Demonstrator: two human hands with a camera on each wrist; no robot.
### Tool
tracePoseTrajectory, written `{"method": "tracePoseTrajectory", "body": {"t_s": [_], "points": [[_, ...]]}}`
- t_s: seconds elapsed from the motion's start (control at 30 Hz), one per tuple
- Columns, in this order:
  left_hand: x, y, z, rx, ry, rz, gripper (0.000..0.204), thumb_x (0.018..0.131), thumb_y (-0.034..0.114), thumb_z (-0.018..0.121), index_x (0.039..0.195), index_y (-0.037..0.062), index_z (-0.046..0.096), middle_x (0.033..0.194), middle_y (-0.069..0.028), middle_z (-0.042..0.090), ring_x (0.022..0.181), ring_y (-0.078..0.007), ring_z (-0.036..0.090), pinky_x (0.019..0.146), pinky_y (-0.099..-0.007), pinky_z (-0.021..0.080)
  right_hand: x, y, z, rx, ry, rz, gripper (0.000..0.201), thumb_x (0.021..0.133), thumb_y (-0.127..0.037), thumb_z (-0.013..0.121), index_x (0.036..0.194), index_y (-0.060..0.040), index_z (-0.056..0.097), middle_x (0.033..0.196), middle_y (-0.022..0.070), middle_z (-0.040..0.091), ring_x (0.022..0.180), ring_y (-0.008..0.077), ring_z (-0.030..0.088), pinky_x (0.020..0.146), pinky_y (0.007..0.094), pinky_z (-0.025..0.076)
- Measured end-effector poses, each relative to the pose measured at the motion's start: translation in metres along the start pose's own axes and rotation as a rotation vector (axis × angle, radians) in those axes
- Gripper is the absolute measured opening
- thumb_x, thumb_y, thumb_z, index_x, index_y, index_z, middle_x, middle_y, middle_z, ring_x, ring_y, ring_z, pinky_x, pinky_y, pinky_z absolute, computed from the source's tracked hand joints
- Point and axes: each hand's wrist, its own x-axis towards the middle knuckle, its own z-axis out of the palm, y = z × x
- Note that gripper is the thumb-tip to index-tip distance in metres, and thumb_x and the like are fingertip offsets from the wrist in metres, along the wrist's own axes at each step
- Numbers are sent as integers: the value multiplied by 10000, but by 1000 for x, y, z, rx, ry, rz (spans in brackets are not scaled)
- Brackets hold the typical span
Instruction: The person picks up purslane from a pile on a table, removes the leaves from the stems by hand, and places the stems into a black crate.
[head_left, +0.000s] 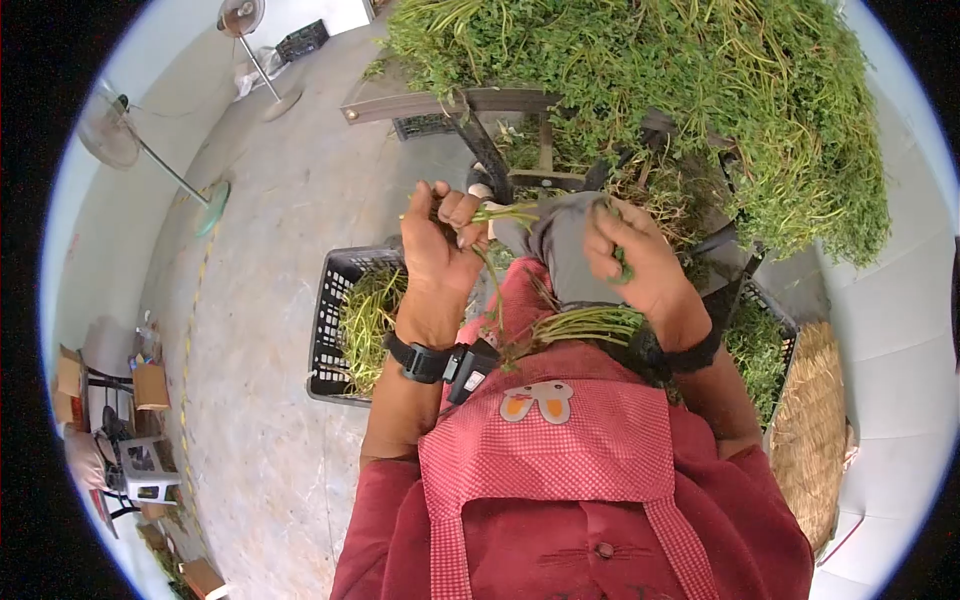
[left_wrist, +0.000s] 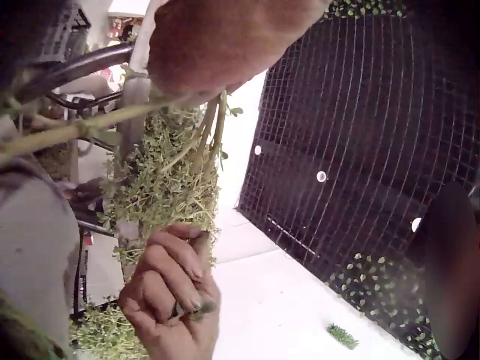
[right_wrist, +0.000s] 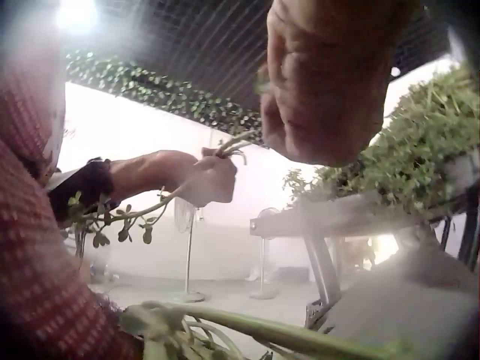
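Observation:
My left hand [head_left: 440, 240] is raised over the lap and grips a few green leafy stems [head_left: 510, 212] in its curled fingers. Their cut-looking ends point right, while a leafy length [right_wrist: 142, 216] trails below the fist in the right wrist view. Across from it, apart from the stems, my right hand [head_left: 635, 255] has curled fingers around a small green sprig [left_wrist: 196, 309], mostly hidden by the fingers. On the lap, over the red checked apron [head_left: 590, 450], lies a loose bunch of stems [head_left: 590, 325], just below both hands.
A big heap of leafy greens [head_left: 640, 60] covers the table [head_left: 460, 100] ahead. Black crates stand on both sides, the left crate [head_left: 325, 340] holding stems and the right one greens [head_left: 755, 350]. A straw bale [head_left: 810, 440] and standing fans [head_left: 262, 70] are farther out.

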Motion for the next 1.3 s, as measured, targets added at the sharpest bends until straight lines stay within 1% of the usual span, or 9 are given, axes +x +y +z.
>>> {"method": "tracePoseTrajectory", "body": {"t_s": [0.17,0.27,0.43,0.5,0.6,0.77,0.83,1.1,1.3], "points": [[-4,-9,1,-4,-40,-31,260,960,278,354,824,75,443,594,26,308,527,-90,318,388,-210,243,5,-5,41,-1173,179,-351,329,739,-246,689,995,-45,637,772,79,644,685,114,613,641,269,476],[-9,-20,11,57,-16,-25,284,966,308,344,828,79,442,609,21,308,537,-95,312,388,-207,242,13,2,55,-1206,184,-553,303,744,-248,684,960,-39,649,727,109,627,678,109,609,634,264,469],[-5,-22,3,131,-73,-48,300,964,338,352,829,89,451,616,14,310,556,-111,333,393,-206,261,24,9,39,-1032,233,-310,284,795,-236,650,973,-18,613,688,64,610,558,142,550,537,256,429],[1,-16,-9,98,-164,-64,321,970,341,319,823,90,455,654,-20,420,603,-137,422,400,-213,279,29,16,17,-22,161,-170,218,851,-214,581,935,-13,571,641,3,530,468,109,448,459,226,347],[-5,-12,1,193,-148,-79,351,976,343,288,808,92,467,814,-93,574,753,-181,549,412,-214,321,23,-2,5,353,-29,-51,175,884,-206,525,899,-32,542,621,-25,450,437,66,351,410,211,272],[-4,-12,2,260,-324,-187,374,966,354,312,767,93,490,1159,-174,558,1051,-211,544,439,-193,393,16,-14,1,143,-6,37,183,895,-198,507,928,-22,546,726,31,543,486,70,463,403,190,328],[-2,-13,0,284,-435,-212,395,952,369,345,746,92,537,1273,-169,468,1125,-259,493,664,-312,530,19,-11,4,-162,6,125,171,871,-165,556,967,-24,560,735,25,565,491,74,460,403,187,326],[1,-24,-4,356,-492,-161,367,939,374,388,776,83,541,1342,-154,385,1136,-243,466,548,-232,500,10,5,16,-244,-121,191,250,833,-200,638,1036,-60,599,739,-19,578,525,10,461,421,157,329],[-6,-29,1,382,-412,-150,367,942,370,381,764,86,531,1318,-157,416,1125,-215,480,471,-186,446,13,13,25,-716,-9,-110,242,824,-209,651,978,-31,596,742,-5,585,520,27,462,432,179,339]]}}
